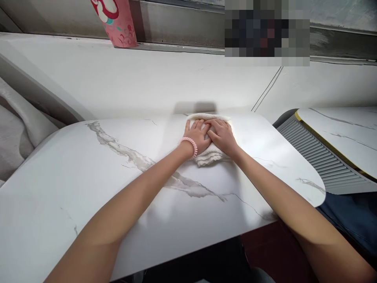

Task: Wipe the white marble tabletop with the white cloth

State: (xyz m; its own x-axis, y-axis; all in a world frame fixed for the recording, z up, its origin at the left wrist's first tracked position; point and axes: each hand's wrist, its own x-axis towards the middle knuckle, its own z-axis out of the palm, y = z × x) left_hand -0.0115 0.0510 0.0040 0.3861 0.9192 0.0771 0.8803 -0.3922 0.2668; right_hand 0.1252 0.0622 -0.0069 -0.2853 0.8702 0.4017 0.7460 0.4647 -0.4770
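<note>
A folded whitish cloth (210, 157) lies on the white marble-patterned tabletop (138, 133), close to its far edge. Both palms press down on it side by side. My left hand (199, 135), with a pink coiled band (193, 143) around the wrist, has its fingers stretched out and spread over the cloth. Beside it, my right hand (223, 136) lies flat on the cloth's right half, fingertips pointing forward and left. The two hands meet at the thumb and fingers, and part of the cloth is hidden beneath them.
Behind the table rises a white wall (141, 78) with a ledge bearing a pink patterned container (122, 27). To the right stands a second marble-topped piece with grey ribbed sides (326, 153). Pale draped fabric (26, 118) hangs at the left. Dark blue fabric (353, 216) shows lower right.
</note>
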